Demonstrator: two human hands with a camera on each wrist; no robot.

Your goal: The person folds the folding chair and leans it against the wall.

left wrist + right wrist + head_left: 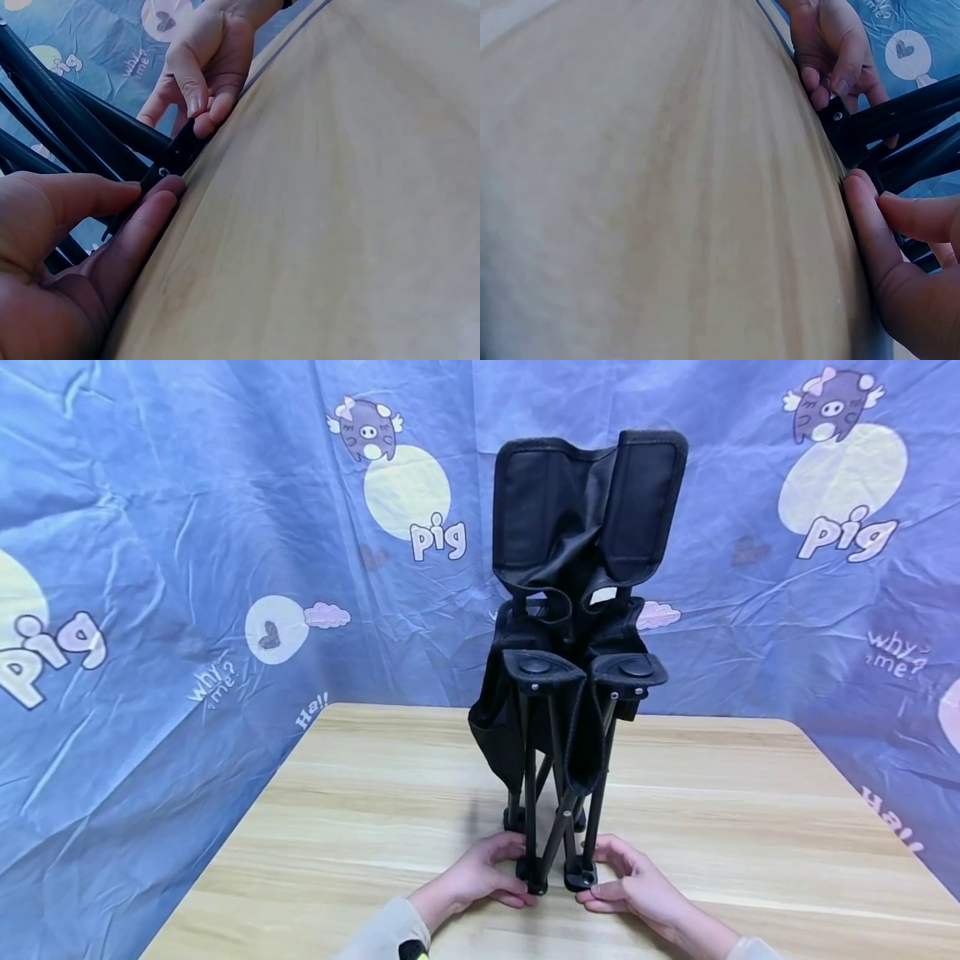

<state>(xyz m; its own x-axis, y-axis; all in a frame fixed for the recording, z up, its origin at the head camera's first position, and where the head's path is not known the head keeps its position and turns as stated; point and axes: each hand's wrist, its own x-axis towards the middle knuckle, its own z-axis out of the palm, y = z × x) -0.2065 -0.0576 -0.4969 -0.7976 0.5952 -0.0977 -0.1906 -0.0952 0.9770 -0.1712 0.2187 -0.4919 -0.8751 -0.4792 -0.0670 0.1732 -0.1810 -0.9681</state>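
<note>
A black folding chair (570, 518) stands upright on the wooden table, its legs drawn close together and its fabric back and seat creased inward. My left hand (486, 872) pinches the front left foot (534, 887) between thumb and fingers, low against the tabletop. On the other side, my right hand (633, 887) pinches the front right foot (581, 880) in the same way. Dark tubular legs (82, 127) rise from the feet in the left wrist view. The right wrist view shows the right thumb (919, 216) and curled fingers at a foot, partly hidden.
The light wooden table (360, 793) spreads around the chair. Behind and beside it hangs a blue curtain (225, 510) printed with cartoon pigs and words. The chair's two back feet (514, 820) rest farther in on the table.
</note>
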